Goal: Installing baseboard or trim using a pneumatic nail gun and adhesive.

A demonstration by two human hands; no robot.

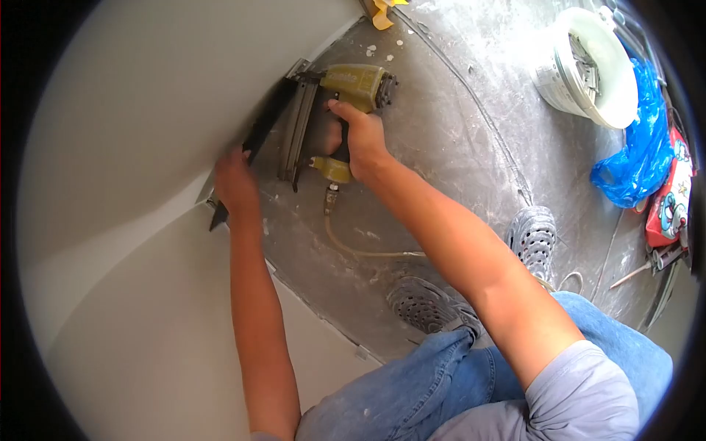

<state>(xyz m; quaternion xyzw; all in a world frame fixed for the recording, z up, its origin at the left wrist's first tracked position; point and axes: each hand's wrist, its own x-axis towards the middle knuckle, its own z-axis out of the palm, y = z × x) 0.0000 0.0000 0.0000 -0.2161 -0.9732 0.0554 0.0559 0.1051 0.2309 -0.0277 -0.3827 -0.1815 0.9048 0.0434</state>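
My right hand (363,140) is wrapped round the dark grip of a yellow pneumatic nail gun (354,82). The gun's nose end meets a black skirting strip (269,117) at the foot of the pale wall, and its long magazine (297,132) slants down toward me. Lower along the same strip, my left hand (237,182) grips it close to the wall corner; motion blurs these fingers a little. A clear air hose (360,253) runs from the base of the gun's grip and passes beneath my right forearm.
A white bucket (560,87) with grey metal strips inside stands at the upper right. Beside it lie a blue plastic bag (637,158), a red patterned bag (664,214) and a thin-nozzled tool (631,275). Yellow material (382,15) shows at the top. My dusty clogs (532,239) rest on the grey floor.
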